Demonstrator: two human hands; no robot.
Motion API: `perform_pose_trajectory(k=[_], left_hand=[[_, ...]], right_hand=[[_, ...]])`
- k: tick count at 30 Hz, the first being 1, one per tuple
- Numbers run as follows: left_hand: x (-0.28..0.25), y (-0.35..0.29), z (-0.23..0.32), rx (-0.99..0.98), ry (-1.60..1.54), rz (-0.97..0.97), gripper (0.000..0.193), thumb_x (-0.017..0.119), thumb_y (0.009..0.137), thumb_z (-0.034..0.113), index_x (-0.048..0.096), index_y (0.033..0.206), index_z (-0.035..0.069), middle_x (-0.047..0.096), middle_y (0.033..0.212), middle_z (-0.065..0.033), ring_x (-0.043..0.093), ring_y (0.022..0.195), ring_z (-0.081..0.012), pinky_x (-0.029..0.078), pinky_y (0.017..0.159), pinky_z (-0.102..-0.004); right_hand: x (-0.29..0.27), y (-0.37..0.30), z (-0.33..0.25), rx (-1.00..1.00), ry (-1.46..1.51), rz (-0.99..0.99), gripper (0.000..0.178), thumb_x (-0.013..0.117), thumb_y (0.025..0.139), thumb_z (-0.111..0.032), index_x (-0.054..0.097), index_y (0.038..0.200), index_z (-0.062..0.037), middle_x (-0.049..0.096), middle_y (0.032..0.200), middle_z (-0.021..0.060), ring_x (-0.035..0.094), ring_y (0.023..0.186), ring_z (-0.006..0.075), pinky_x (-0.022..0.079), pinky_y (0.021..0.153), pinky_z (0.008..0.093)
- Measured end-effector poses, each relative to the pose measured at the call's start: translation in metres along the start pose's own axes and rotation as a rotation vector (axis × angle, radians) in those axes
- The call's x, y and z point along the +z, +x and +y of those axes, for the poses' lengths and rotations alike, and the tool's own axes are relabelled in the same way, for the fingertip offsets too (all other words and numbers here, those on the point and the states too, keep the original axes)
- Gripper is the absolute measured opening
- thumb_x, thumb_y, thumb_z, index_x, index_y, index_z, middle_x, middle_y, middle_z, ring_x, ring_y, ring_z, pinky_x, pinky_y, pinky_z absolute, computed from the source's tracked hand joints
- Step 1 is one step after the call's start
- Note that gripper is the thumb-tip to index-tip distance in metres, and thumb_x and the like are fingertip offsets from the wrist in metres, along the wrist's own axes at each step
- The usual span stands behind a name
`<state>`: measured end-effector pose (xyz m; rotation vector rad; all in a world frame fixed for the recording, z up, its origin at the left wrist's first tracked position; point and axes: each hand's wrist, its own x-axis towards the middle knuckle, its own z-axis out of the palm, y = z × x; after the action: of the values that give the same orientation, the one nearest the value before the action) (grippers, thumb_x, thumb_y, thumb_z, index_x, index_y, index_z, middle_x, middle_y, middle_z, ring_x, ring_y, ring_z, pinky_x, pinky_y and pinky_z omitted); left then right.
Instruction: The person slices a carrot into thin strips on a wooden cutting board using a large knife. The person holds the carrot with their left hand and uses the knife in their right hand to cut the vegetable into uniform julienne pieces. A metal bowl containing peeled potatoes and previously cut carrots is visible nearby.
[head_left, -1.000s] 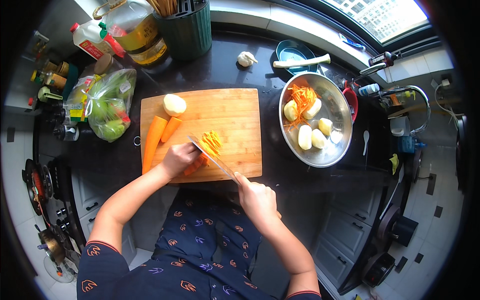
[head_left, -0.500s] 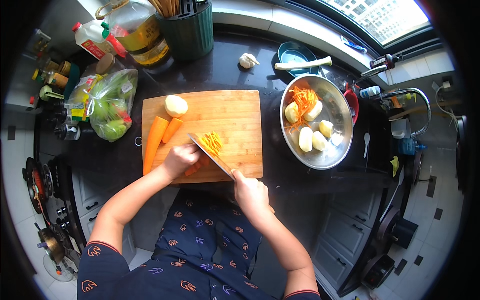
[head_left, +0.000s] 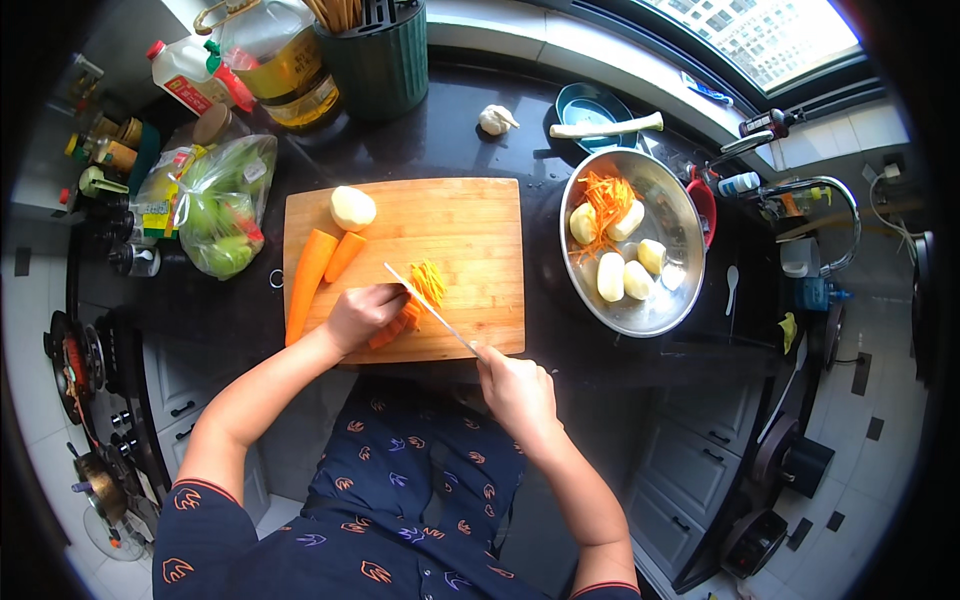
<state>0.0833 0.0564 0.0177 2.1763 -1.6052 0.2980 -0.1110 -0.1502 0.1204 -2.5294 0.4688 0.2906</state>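
While the right hand [head_left: 515, 385] grips the kitchen knife [head_left: 434, 310] by its handle, the left hand [head_left: 367, 314], fingers curled, pins carrot slices [head_left: 399, 325] on the cutting board's [head_left: 485, 230] near half — probably light, firm, slippery — best held from above, fingertips tucked.

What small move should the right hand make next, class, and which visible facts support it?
Probably another short slice: the right hand grips the knife, its blade beside the left hand, which is at the carrot slices; thin carrot strips lie across the blade, so some carrot seems left to cut.
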Motion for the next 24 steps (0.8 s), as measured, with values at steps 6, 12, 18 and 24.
perform_pose_trajectory(k=[6,12,18,24], left_hand=[[-0.001,0.005,0.000,0.018,0.037,0.052,0.015,0.070,0.075,0.007,0.074,0.090,0.010,0.069,0.086,0.0003,0.070,0.069,-0.0162,0.057,0.055,-0.0287],[0.004,-0.007,-0.004,-0.038,-0.014,-0.091,0.016,0.068,0.075,0.006,0.072,0.090,0.007,0.072,0.090,-0.0047,0.071,0.072,-0.0220,0.059,0.061,-0.0318],[-0.006,0.007,0.003,-0.017,0.026,0.024,0.010,0.072,0.074,0.009,0.069,0.084,0.011,0.070,0.088,-0.0004,0.070,0.068,-0.0186,0.056,0.054,-0.0289],[-0.003,0.006,0.002,-0.012,0.011,0.039,0.014,0.070,0.077,0.010,0.073,0.091,0.010,0.070,0.090,0.0002,0.070,0.072,-0.0172,0.057,0.057,-0.0282]], right_hand=[[0.009,0.001,0.002,-0.003,-0.049,-0.002,0.020,0.064,0.097,-0.019,0.071,0.115,-0.0142,0.067,0.068,0.0217,0.069,0.065,0.0406,0.057,0.061,0.0504],[0.022,0.008,-0.006,-0.003,-0.091,-0.008,0.016,0.058,0.093,-0.011,0.065,0.107,-0.0120,0.069,0.069,0.0203,0.071,0.064,0.0399,0.057,0.059,0.0509],[0.025,0.015,-0.001,-0.003,-0.056,0.005,0.018,0.058,0.095,-0.014,0.067,0.111,-0.0125,0.069,0.070,0.0221,0.071,0.066,0.0416,0.058,0.061,0.0517],[0.006,0.008,-0.002,0.042,0.006,-0.029,0.017,0.062,0.098,-0.021,0.072,0.109,-0.0121,0.068,0.072,0.0228,0.069,0.070,0.0436,0.057,0.066,0.0529]])
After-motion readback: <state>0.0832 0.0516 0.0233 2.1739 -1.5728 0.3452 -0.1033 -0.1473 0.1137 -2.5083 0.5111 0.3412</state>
